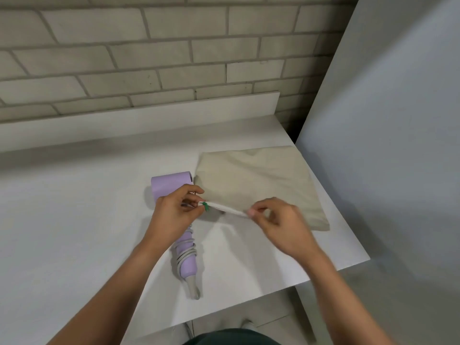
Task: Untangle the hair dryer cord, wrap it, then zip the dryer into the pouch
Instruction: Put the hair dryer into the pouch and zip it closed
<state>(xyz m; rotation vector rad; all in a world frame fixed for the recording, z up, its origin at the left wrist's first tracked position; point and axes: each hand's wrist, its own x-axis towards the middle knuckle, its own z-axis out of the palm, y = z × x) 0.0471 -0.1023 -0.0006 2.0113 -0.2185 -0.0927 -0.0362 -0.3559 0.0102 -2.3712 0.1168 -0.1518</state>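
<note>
A lilac hair dryer lies on the white table, its grey cord coiled around the handle. To its right lies a beige fabric pouch, flat. My left hand pinches the pouch's near edge at a small green zipper pull, covering the middle of the dryer. My right hand pinches the same pale edge strip further right. The strip is stretched taut between both hands.
A brick wall rises behind the table with a low white ledge along it. A grey panel stands at the right. The table's right and front edges are close to the pouch and dryer.
</note>
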